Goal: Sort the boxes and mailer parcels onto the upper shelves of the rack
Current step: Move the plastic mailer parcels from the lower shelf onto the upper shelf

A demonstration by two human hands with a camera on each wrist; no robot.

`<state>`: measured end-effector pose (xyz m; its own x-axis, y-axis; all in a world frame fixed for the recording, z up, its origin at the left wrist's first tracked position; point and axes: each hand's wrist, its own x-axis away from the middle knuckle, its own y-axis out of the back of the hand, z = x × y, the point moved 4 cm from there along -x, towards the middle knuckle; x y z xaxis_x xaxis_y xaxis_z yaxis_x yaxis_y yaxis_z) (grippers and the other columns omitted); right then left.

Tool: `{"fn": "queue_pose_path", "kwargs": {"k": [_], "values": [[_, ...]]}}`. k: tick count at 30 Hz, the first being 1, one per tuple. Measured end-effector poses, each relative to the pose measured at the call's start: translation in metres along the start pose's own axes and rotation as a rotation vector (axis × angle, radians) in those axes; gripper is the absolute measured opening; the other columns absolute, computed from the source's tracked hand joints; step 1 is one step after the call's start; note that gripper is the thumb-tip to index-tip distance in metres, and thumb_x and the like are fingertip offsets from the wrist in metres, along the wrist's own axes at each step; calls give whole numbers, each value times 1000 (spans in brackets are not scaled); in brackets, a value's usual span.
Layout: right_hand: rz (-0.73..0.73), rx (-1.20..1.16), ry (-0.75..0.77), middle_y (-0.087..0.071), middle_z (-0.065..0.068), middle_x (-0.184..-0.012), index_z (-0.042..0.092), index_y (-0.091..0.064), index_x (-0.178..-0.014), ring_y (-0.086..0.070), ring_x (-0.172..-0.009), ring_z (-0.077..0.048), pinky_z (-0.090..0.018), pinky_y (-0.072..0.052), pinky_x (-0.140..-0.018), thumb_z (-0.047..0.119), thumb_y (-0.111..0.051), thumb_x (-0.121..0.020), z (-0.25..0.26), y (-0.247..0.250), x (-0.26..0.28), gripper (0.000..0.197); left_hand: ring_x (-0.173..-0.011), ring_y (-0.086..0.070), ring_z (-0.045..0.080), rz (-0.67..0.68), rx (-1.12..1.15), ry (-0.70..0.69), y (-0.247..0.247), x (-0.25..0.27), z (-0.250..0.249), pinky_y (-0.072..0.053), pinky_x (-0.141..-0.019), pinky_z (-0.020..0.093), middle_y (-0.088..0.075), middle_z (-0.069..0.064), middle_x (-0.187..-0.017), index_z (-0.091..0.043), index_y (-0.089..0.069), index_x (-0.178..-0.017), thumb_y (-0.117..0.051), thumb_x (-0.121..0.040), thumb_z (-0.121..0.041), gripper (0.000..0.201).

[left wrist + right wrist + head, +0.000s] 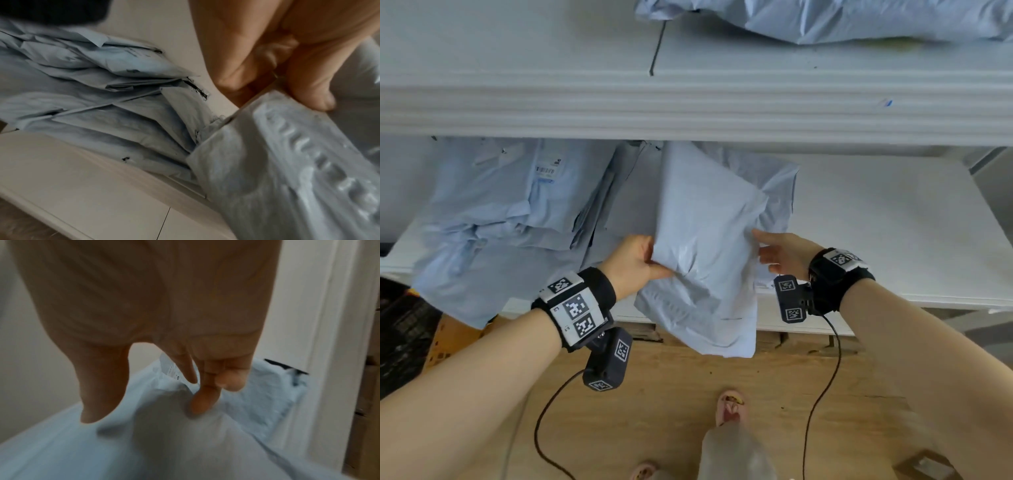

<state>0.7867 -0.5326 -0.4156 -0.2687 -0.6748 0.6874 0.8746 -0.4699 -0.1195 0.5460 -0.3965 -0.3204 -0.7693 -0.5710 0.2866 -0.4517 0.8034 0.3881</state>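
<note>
A pale blue mailer parcel [705,240] hangs half over the front edge of the lower white shelf [893,222]. My left hand [640,260] pinches its left edge, thumb on top; the wrist view shows the left hand [287,73] gripping the bubble-lined mailer [298,162]. My right hand [780,253] touches the parcel's right side with relaxed, spread fingers [201,402] resting on the blue mailer [185,443]. A second mailer [777,192] lies under it.
Several more blue mailers [500,212] are piled on the left of the lower shelf, also seen as a crumpled pile [92,97]. Another mailer [842,20] lies on the upper shelf [551,51]. Wooden floor [671,394] and cardboard are below; my foot [729,407] stands near.
</note>
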Motion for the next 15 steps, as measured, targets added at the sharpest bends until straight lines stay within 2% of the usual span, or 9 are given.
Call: {"fn": "queue_pose_path", "kwargs": {"k": [1,3,4,5,6,8,10,12,15], "values": [[5,8,-11,-66,0,-92,18,-63,-105,-58,-76,-13,-26,-37,-67,48,-71,-75,-8,-6,6,43,-72,-64,-9,11,-2,-16,2,8,1,-49,-68,7,-68,-13,-83,-16,-69,-87,-74,-75,6,25],[19,-8,-26,-66,-1,-117,19,-57,-121,-61,-103,-17,-34,-41,-84,49,-71,-75,-27,-18,16,57,-68,-63,-12,32,-15,-42,5,25,5,-48,-65,6,-68,-18,-75,-10,-70,-88,-74,-73,9,24],[37,-48,-28,-65,-2,-122,20,-55,-125,-60,-111,-20,-39,-43,-91,48,-73,-76,-36,-26,22,59,-67,-62,-13,42,-26,-51,7,32,8,-47,-64,5,-67,-21,-69,-9,-70,-86,-74,-73,11,24],[61,-110,-19,-66,-3,-123,21,-56,-125,-62,-112,-22,-43,-48,-92,45,-76,-76,-45,-36,29,58,-66,-62,-14,54,-40,-58,10,40,12,-47,-63,4,-66,-24,-64,-11,-70,-83,-74,-73,11,24],[75,-167,5,-67,-4,-122,20,-58,-125,-64,-110,-23,-44,-53,-86,40,-76,-76,-52,-44,36,56,-65,-61,-14,66,-59,-68,13,47,15,-46,-62,4,-66,-26,-62,-14,-70,-79,-74,-73,10,25],[55,-253,93,-65,-8,-127,15,-57,-129,-65,-109,-26,-41,-57,-77,25,-76,-78,-62,-58,51,55,-64,-61,-14,79,-114,-91,24,61,22,-45,-59,4,-66,-27,-62,-23,-68,-75,-75,-74,5,29],[-9,-343,212,-61,-13,-131,10,-52,-134,-60,-116,-32,-45,-56,-81,14,-71,-80,-65,-65,68,58,-72,-63,-11,80,-135,-116,38,74,29,-48,-64,7,-71,-21,-74,-26,-67,-83,-74,-77,2,30],[-70,-398,320,-61,-16,-129,4,-52,-133,-59,-116,-35,-49,-53,-87,6,-64,-82,-63,-71,90,52,-84,-65,-6,72,-117,-129,54,84,39,-52,-75,14,-70,-15,-93,-26,-64,-97,-71,-79,4,36],[-154,-376,452,-66,-16,-115,3,-58,-120,-63,-103,-33,-43,-57,-79,3,-66,-76,-54,-88,129,45,-93,-67,4,68,-70,-100,71,97,57,-54,-81,22,-69,-6,-104,-14,-61,-111,-68,-79,9,40]]}}
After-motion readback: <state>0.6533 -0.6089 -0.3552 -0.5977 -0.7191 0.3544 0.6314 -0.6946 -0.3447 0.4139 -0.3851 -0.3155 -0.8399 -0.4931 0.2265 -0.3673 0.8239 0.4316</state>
